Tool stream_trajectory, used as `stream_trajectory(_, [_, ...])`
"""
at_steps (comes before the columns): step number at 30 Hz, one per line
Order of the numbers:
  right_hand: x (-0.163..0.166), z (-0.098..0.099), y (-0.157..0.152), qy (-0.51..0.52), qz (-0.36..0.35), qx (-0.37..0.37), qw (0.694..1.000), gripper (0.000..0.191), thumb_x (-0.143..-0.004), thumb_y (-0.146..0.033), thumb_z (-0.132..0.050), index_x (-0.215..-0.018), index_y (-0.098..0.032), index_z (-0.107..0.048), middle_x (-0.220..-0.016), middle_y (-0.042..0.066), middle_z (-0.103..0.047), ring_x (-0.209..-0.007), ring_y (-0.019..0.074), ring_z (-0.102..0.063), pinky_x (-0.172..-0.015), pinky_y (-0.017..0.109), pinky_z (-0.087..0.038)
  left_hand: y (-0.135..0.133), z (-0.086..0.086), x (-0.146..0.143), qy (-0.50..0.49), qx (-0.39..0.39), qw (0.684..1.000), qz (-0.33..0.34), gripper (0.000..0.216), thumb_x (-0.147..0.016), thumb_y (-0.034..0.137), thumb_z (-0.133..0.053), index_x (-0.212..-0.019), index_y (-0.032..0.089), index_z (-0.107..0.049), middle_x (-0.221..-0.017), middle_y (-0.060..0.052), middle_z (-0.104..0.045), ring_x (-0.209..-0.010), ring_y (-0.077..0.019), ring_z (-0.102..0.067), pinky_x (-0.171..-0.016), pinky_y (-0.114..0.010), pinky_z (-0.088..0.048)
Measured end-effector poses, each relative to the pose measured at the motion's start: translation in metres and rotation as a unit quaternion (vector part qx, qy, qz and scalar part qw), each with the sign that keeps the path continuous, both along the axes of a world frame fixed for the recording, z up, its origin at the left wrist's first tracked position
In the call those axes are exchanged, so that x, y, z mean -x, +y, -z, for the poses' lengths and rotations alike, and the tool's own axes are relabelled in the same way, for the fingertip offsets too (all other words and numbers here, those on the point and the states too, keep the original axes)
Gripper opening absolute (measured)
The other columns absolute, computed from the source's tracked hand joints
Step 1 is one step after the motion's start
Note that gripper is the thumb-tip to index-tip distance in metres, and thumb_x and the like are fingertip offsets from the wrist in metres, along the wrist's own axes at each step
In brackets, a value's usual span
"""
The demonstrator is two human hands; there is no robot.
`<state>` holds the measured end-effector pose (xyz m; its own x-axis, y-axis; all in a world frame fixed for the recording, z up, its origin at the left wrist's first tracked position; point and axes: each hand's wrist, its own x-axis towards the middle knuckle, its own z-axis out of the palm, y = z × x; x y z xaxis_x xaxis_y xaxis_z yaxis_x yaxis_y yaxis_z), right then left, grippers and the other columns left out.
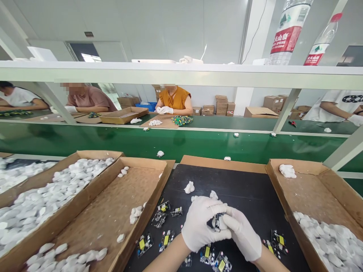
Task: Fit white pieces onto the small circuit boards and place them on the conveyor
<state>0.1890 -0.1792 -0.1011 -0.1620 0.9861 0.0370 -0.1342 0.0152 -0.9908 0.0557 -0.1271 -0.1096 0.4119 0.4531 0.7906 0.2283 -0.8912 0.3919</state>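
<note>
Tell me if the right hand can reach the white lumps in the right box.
Probably yes: the lumps are in an open box nearby, with a low wall to clear, though the right hand is busy at a board.

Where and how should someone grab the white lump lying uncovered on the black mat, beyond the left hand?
Probably around the middle of the white lump, from above: it looks uneven and handleless, its top is uncovered, and the left hand is close on its near side.
</note>
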Motion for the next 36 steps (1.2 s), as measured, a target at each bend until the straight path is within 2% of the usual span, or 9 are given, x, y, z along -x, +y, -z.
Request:
stream_trajectory(3, [0.0012,-0.007,-0.0012,0.006,-0.026,0.013,1.0,0.026,-0.075,-0.039,-0.064,-0.082,-0.014,-0.065,-0.066,-0.001,-0.052,-0.065,0.0143,-0.045,-0.068,0.028,-0.041,0.0012,0.002,0.0015,0.003,0.005,1.0,0.008,0.041,-0.053,0.028,-0.076,-0.092,0.024,-0.067,-0.082,-0.001,-0.071,-0.071,-0.0188,-0.064,-0.068,-0.033,-0.049])
stream_trajectory(8, [-0.0005,-0.0103,-0.002,-0.003,-0.023,0.035,0.999,0.025,-0.074,-0.036,-0.067,-0.082,-0.013,-0.069,-0.067,0.0,-0.056,-0.066,0.0142,-0.047,-0.065,0.025,-0.04,0.0028,0.0055,0.0014,0.003,0.075,0.996,0.057,0.044,-0.055,0.045,-0.078,-0.092,0.024,-0.067,-0.085,-0.003,-0.069,-0.077,-0.0203,-0.064,-0.071,-0.034,-0.05])
stream_trajectory(13, [-0.0019,-0.004,0.0021,-0.01,0.026,0.032,0.999,0.029,-0.07,-0.038,-0.07,-0.085,-0.013,-0.068,-0.069,0.001,-0.06,-0.066,0.0158,-0.052,-0.067,0.028,-0.043,0.0001,0.0063,-0.0025,0.014,0.117,0.991,0.061,0.034,-0.064,0.026,-0.071,-0.096,0.021,-0.061,-0.099,-0.008,-0.066,-0.093,-0.023,-0.062,-0.082,-0.037,-0.05])
stream_trajectory(16, [-0.0021,-0.0022,0.0036,-0.005,0.011,0.014,1.0,0.033,-0.073,-0.042,-0.067,-0.09,-0.013,-0.067,-0.072,0.003,-0.062,-0.07,0.0183,-0.055,-0.071,0.031,-0.044,0.0005,0.0071,-0.0028,0.012,0.1,0.993,0.057,0.032,-0.066,0.018,-0.063,-0.098,0.021,-0.059,-0.099,-0.007,-0.066,-0.093,-0.0217,-0.062,-0.083,-0.038,-0.049])
stream_trajectory(20, [-0.0034,-0.0025,0.0034,-0.043,-0.018,-0.017,0.999,0.033,-0.074,-0.041,-0.064,-0.09,-0.013,-0.067,-0.075,0.003,-0.061,-0.075,0.0206,-0.055,-0.073,0.032,-0.044,0.0037,0.0082,-0.0009,0.028,0.073,0.995,0.053,0.032,-0.065,0.016,-0.06,-0.096,0.023,-0.06,-0.096,-0.004,-0.068,-0.088,-0.0204,-0.064,-0.08,-0.036,-0.05])
stream_trajectory(25, [-0.0045,-0.003,0.0035,-0.14,0.022,-0.03,0.989,0.025,-0.069,-0.034,-0.065,-0.084,-0.014,-0.067,-0.066,0.001,-0.056,-0.065,0.017,-0.049,-0.065,0.029,-0.043,0.0067,0.0087,0.002,0.066,0.079,0.993,0.064,0.043,-0.061,0.017,-0.066,-0.102,0.027,-0.061,-0.102,-0.002,-0.067,-0.091,-0.0209,-0.063,-0.082,-0.037,-0.049])
stream_trajectory(29, [-0.004,-0.0021,0.005,-0.114,0.03,0.004,0.993,0.03,-0.065,-0.034,-0.069,-0.088,-0.014,-0.066,-0.069,0.001,-0.059,-0.064,0.0164,-0.05,-0.064,0.028,-0.043,0.0072,0.0082,0.0028,0.066,0.106,0.989,0.079,0.046,-0.06,0.019,-0.07,-0.105,0.025,-0.06,-0.107,-0.004,-0.065,-0.099,-0.022,-0.061,-0.087,-0.038,-0.048])
stream_trajectory(32, [-0.0058,-0.0013,0.0058,-0.097,0.043,0.012,0.994,0.035,-0.064,-0.035,-0.072,-0.092,-0.015,-0.066,-0.069,0.001,-0.06,-0.068,0.0183,-0.052,-0.067,0.029,-0.044,0.0051,0.0071,0.0012,0.055,0.122,0.988,0.074,0.046,-0.062,0.015,-0.065,-0.106,0.025,-0.06,-0.106,-0.004,-0.065,-0.099,-0.0224,-0.061,-0.087,-0.039,-0.049])
stream_trajectory(36, [-0.0072,-0.0061,0.0036,-0.026,0.003,-0.019,0.999,0.034,-0.072,-0.044,-0.068,-0.091,-0.016,-0.068,-0.08,0.004,-0.064,-0.077,0.021,-0.056,-0.077,0.034,-0.044,0.0011,0.0052,0.0007,-0.015,0.163,0.984,0.077,0.041,-0.063,0.009,-0.059,-0.102,0.022,-0.062,-0.102,-0.005,-0.066,-0.096,-0.0211,-0.061,-0.087,-0.038,-0.049])
